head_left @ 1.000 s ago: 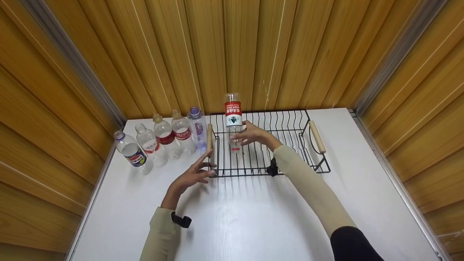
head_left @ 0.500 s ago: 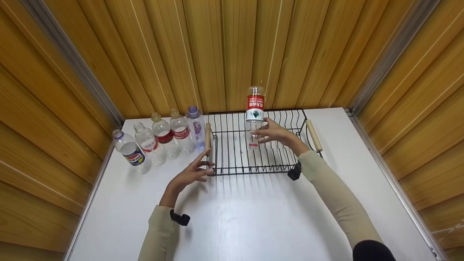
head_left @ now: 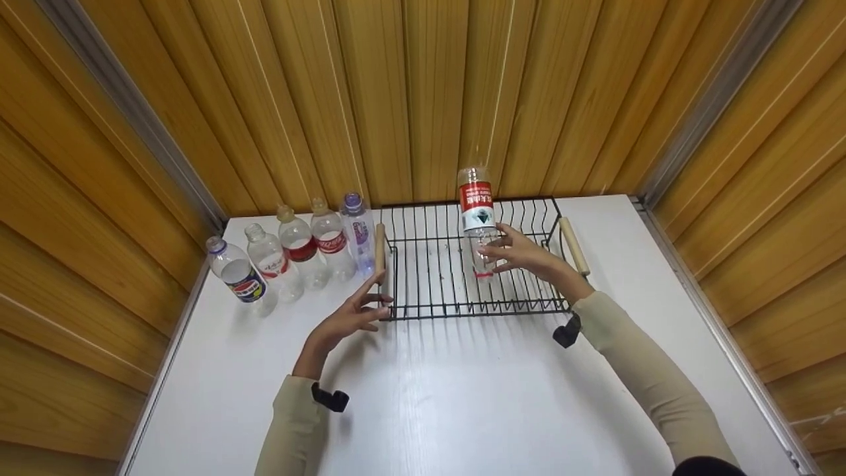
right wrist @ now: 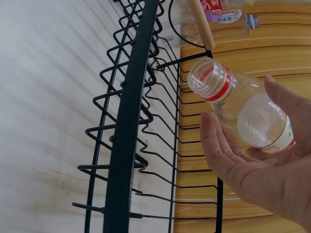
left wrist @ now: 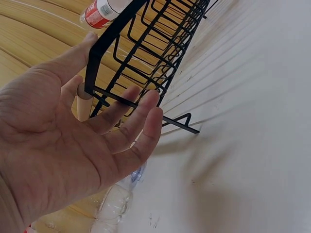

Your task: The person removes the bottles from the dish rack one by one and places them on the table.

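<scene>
My right hand (head_left: 525, 254) grips a clear plastic bottle (right wrist: 243, 109) with a red and white label, near its neck. The bottle is upside down, its capless mouth downward, over the right-middle of the black wire rack (head_left: 423, 309). In the right wrist view the bottle's base and most of its label are cut off or hidden. At the rack's left end is my left hand (head_left: 344, 324). Its thumb rests by the wooden handle (head_left: 380, 248) and its loosely bent, spread fingers (left wrist: 138, 141) touch the wire frame.
Several upright empty bottles stand in a row left of the rack; the nearest to it is a purple-tinted bottle (head_left: 359, 235). A second wooden handle (head_left: 574, 246) is at the rack's right end. Corrugated wood-look walls (head_left: 423, 99) enclose the white table (head_left: 449, 396).
My right hand has carried the inverted bottle rightward over the rack, then slightly lower in the last half second. My left hand keeps its place at the rack's left end.
</scene>
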The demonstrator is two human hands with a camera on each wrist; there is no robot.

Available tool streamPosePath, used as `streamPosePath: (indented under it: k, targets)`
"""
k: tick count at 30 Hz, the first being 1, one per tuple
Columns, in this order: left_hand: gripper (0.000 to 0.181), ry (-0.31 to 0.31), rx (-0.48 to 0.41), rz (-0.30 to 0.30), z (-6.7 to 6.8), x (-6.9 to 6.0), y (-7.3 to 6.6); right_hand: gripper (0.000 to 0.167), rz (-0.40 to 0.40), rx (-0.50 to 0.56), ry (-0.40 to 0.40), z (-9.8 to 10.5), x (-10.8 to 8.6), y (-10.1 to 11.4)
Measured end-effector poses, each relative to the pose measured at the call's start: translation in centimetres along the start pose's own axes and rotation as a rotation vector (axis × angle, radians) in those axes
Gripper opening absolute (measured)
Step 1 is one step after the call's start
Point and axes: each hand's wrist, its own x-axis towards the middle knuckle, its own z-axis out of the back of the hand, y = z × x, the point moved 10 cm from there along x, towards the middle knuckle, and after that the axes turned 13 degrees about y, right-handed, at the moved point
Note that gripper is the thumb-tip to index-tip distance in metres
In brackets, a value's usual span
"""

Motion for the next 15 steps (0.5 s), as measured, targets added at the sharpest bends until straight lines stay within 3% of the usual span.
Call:
streamPosePath:
  k: [7, 15]
  targets:
    - [0.085, 0.008, 0.015, -0.012, 0.13, 0.31, -0.09, 0.085, 0.041, -0.055, 0.029, -0.46, -0.47, 0.37]
    - [0.083, 0.003, 0.015, -0.006, 0.18, 0.07, -0.04, 0.07, 0.095, -0.043, 0.06, -0.5, -0.86, 0.01]
